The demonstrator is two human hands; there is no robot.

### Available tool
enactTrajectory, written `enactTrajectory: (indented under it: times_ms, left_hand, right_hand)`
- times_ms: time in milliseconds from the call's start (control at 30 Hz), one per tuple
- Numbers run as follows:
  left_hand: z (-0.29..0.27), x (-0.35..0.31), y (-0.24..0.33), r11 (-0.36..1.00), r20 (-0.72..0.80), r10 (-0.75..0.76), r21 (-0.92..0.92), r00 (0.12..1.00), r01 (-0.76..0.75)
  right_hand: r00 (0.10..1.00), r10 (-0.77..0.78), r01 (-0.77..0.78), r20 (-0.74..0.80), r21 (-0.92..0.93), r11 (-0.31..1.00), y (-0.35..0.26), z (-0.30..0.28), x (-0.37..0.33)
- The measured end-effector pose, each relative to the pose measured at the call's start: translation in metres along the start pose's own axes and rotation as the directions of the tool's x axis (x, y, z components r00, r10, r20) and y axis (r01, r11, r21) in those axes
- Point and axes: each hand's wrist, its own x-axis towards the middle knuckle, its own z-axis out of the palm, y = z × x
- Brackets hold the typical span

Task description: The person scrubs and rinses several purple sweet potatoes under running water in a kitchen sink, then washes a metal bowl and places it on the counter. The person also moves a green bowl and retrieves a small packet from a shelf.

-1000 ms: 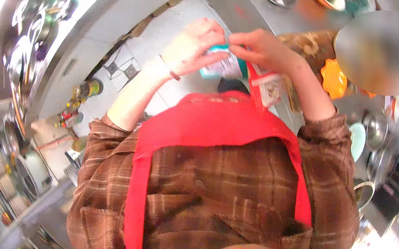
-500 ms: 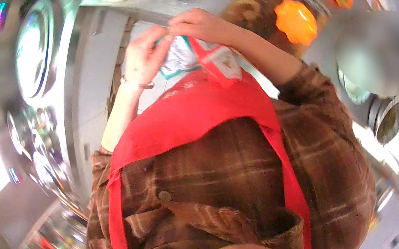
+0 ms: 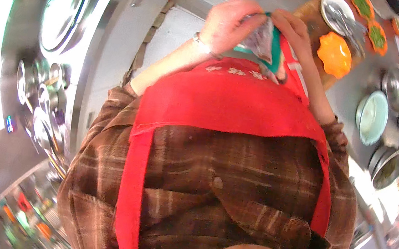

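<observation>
Presently small clear packet (image 3: 258,40) pinched at 12 o'clock, above red apron (image 3: 231,98), by left hand (image 3: 228,23) and right hand (image 3: 292,30); both grips closed on it. Packet seemingly unopened; tearing not yet done. Orange dish (image 3: 334,54) on table (image 3: 345,99), 2 o'clock.

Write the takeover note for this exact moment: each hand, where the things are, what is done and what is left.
Left hand: fingers pinch the left side of a small clear packet, held up in front of the red apron.
Right hand: fingers grip the packet's top right corner, by its teal edge.
Nearby: steel counter with an orange flower-shaped dish and a pale green bowl to the right.
Done: packet held in both hands.
Left: whether the packet is torn open cannot be seen; contents appear to be inside.
</observation>
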Motion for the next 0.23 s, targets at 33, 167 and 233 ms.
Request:
enactTrajectory:
  times_ms: [33, 167, 233]
  left_hand:
    - [-0.006, -0.002, 0.002, 0.999, 0.034, -0.022, -0.044, 0.999, 0.024]
    - [-0.035, -0.016, 0.004, 0.99, 0.056, -0.104, -0.093, 0.993, 0.109]
    - [-0.054, -0.027, 0.005, 0.988, -0.008, -0.147, -0.043, 0.989, 0.147]
  right_hand:
    - [0.979, 0.153, -0.155, 0.135, 0.009, 0.988, -0.009, -0.005, 0.003]
    - [0.983, 0.093, -0.085, 0.159, -0.059, 0.995, -0.018, 0.001, 0.008]
    - [0.885, 0.149, -0.129, 0.441, -0.074, 0.989, -0.023, -0.02, 0.032]
